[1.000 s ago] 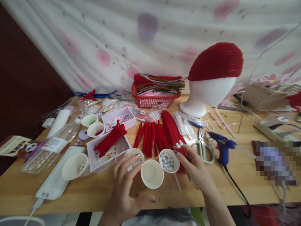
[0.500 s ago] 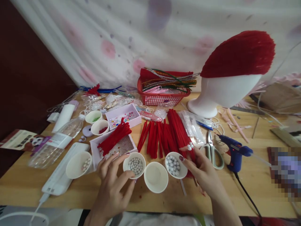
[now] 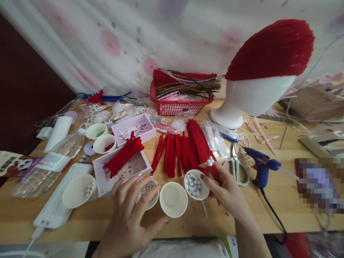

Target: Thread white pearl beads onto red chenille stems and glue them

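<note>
Three white paper cups stand in a row near the table's front. My left hand (image 3: 131,208), fingers spread, is over the left cup (image 3: 154,203) of small pearl beads and partly hides it; its thumb points towards the middle cup (image 3: 173,213), which holds no beads. Around the right side of the right cup (image 3: 197,195), holding large pearl beads (image 3: 193,184), my right hand (image 3: 223,184) is closed, thumb at the rim. White pearls (image 3: 210,161) show at its index finger, apparently a ring. Behind the cups lie red pipe cleaners (image 3: 172,157).
Lilac boxes (image 3: 98,179) of beads, small cups and a tilted cup (image 3: 71,195) stand left, near a bottle (image 3: 51,165) and a power strip (image 3: 60,200). Scissors (image 3: 235,166) and a blue glue gun (image 3: 260,166) lie right. Behind are a red basket (image 3: 182,107) and a foam head (image 3: 242,96).
My left hand has lifted its fingers off the left cup's rim and shifted right over that cup, thumb towards the middle one. The right hand stays at its cup. The view has shifted slightly.
</note>
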The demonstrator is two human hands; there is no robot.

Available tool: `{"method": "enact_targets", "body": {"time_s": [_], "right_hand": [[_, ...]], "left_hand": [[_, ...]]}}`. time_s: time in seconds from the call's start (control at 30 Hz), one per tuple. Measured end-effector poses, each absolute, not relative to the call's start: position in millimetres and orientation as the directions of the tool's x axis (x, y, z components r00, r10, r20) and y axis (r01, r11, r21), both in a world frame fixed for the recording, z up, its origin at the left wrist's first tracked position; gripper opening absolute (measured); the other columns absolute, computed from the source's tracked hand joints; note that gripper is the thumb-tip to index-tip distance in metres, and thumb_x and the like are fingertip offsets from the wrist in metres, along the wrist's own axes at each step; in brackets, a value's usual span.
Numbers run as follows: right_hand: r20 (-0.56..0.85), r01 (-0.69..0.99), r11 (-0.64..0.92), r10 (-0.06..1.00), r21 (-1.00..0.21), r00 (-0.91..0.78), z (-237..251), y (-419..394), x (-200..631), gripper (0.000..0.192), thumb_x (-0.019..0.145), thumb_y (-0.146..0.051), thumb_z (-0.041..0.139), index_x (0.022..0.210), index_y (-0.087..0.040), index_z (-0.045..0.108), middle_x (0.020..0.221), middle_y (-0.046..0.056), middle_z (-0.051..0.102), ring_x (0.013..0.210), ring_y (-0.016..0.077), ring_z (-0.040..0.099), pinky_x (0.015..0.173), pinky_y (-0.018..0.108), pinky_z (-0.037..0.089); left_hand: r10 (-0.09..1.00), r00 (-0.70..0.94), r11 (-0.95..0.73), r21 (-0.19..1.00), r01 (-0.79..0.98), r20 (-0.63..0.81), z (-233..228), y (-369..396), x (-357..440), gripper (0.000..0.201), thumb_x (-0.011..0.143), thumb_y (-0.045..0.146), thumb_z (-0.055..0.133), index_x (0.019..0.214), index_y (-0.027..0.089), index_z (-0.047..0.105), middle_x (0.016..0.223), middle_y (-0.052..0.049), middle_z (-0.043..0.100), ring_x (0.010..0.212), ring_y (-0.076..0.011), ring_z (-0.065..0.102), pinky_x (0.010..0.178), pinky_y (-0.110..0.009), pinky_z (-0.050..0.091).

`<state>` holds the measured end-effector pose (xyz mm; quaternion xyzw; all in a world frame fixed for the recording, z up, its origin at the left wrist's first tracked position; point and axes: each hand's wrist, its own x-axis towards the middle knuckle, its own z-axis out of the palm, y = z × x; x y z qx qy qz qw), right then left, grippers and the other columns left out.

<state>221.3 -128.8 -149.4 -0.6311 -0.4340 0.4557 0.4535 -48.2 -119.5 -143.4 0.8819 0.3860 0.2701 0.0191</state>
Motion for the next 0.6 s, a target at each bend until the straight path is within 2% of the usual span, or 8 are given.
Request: {"method": "enact_targets", "body": {"time_s": [0.07,0.17,0.23,0.3,0.4,0.47,0.53,0.6], "right_hand": [[-0.185,0.118,-0.215,0.956,-0.969,0.226,-151.1,-128.7,221.4,0.029,0.081,-0.04,0.07,0.101,-0.021,0.062,0.06,-0.007,0.041,0.049,0.0108,0.039,0.045,0.021,0.037],[-0.179,0.094,-0.214,0.941,-0.972,0.288,-155.3,-132.0,224.6,0.034,0.079,-0.047,0.071,0.102,-0.022,0.065,0.063,-0.004,0.053,0.05,0.0128,0.048,0.043,0.021,0.04],[-0.153,0.064,-0.184,0.932,-0.981,0.329,-157.3,-135.9,228.3,0.037,0.077,-0.049,0.073,0.101,-0.022,0.068,0.07,0.0,0.061,0.055,0.0154,0.056,0.043,0.021,0.043],[-0.143,0.017,-0.16,0.922,-0.987,0.36,-157.4,-140.3,232.5,0.039,0.075,-0.051,0.075,0.1,-0.022,0.069,0.07,0.001,0.063,0.056,0.0161,0.059,0.04,0.02,0.042],[-0.217,-0.063,-0.209,0.91,-0.976,0.353,-154.5,-145.6,237.4,0.042,0.074,-0.053,0.077,0.102,-0.023,0.068,0.058,-0.003,0.057,0.039,0.01,0.046,0.03,0.016,0.03],[-0.269,-0.102,-0.249,0.899,-0.963,0.346,-151.7,-146.4,238.9,0.043,0.074,-0.053,0.078,0.105,-0.025,0.067,0.055,-0.005,0.057,0.032,0.0067,0.039,0.028,0.015,0.026],[-0.279,-0.129,-0.248,0.89,-0.96,0.361,-149.8,-144.1,239.9,0.046,0.07,-0.054,0.081,0.103,-0.024,0.068,0.062,-0.002,0.063,0.037,0.0087,0.048,0.032,0.015,0.037],[-0.291,-0.15,-0.252,0.877,-0.956,0.382,-149.8,-139.5,242.3,0.052,0.064,-0.053,0.085,0.103,-0.023,0.07,0.065,0.001,0.066,0.047,0.0143,0.059,0.037,0.018,0.047]], "left_hand": [[0.684,0.6,-0.722,0.27,0.637,0.415,-137.6,-118.1,-35.0,0.059,0.078,0.043,0.073,0.128,0.019,0.052,0.121,-0.011,0.067,0.121,-0.0325,0.049,0.11,-0.052,0.018],[0.707,0.632,-0.707,0.356,0.612,0.318,-126.1,-116.1,-15.1,0.055,0.082,0.039,0.068,0.132,0.022,0.05,0.119,-0.004,0.07,0.118,-0.0275,0.055,0.115,-0.049,0.009],[0.722,0.646,-0.683,0.41,0.605,0.248,-116.9,-114.6,-6.2,0.057,0.082,0.033,0.067,0.134,0.023,0.047,0.118,-0.004,0.07,0.115,-0.0264,0.058,0.115,-0.052,0.013],[0.731,0.65,-0.659,0.46,0.595,0.205,-106.5,-114.0,-3.2,0.064,0.077,0.031,0.069,0.135,0.024,0.044,0.118,-0.006,0.068,0.113,-0.0273,0.06,0.114,-0.057,0.021],[0.763,0.606,-0.624,0.505,0.596,0.227,-89.9,-114.7,-11.5,0.075,0.069,0.027,0.074,0.135,0.027,0.039,0.121,-0.007,0.066,0.115,-0.0289,0.06,0.112,-0.058,0.033],[0.821,0.5,-0.563,0.542,0.624,0.276,-79.5,-113.5,-25.8,0.077,0.07,0.026,0.074,0.137,0.031,0.038,0.13,-0.006,0.062,0.122,-0.0288,0.057,0.108,-0.052,0.043],[0.885,0.289,-0.462,0.601,0.653,0.366,-70.0,-107.5,-46.9,0.069,0.075,0.029,0.072,0.137,0.034,0.042,0.137,-0.006,0.057,0.126,-0.0289,0.055,0.103,-0.047,0.05],[0.874,0.012,-0.37,0.649,0.665,0.486,-60.8,-95.3,-73.4,0.06,0.078,0.032,0.07,0.134,0.032,0.048,0.137,-0.006,0.057,0.126,-0.0308,0.055,0.106,-0.051,0.048]]}}
